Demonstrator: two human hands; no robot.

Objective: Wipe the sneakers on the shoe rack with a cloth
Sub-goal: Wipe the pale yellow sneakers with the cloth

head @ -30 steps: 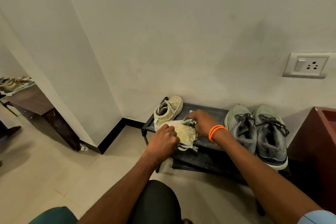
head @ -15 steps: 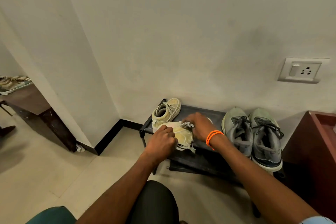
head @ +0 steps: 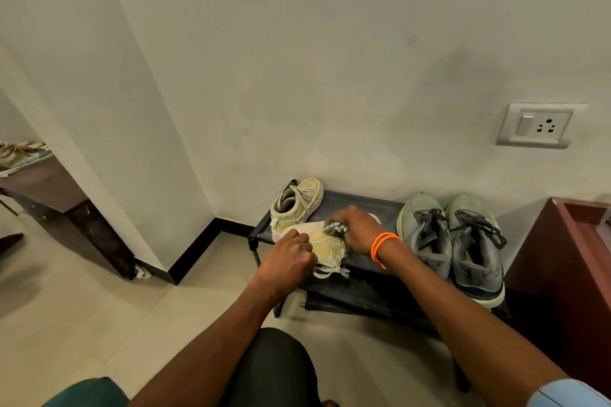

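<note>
Nearest, the left hand (head: 291, 254) has its fingers curled around the heel end of a yellow sneaker (head: 327, 249), lying tipped on its side at the front left of the black shoe rack (head: 363, 205). Just beyond, the right hand (head: 355, 230), an orange bracelet (head: 380, 246) at its wrist, has its fingers pinched on a small grey cloth (head: 335, 227) pressed against the shoe's upper. The shoe looks light and soft-sided, likely to buckle under rubbing, so the firm heel and sole are the best places to brace it; loose laces (head: 330, 272) dangle below. Its mate (head: 297, 205) stands upright behind, and a grey-green pair (head: 453, 241) sits to the right, against the wall (head: 297, 76).
</note>
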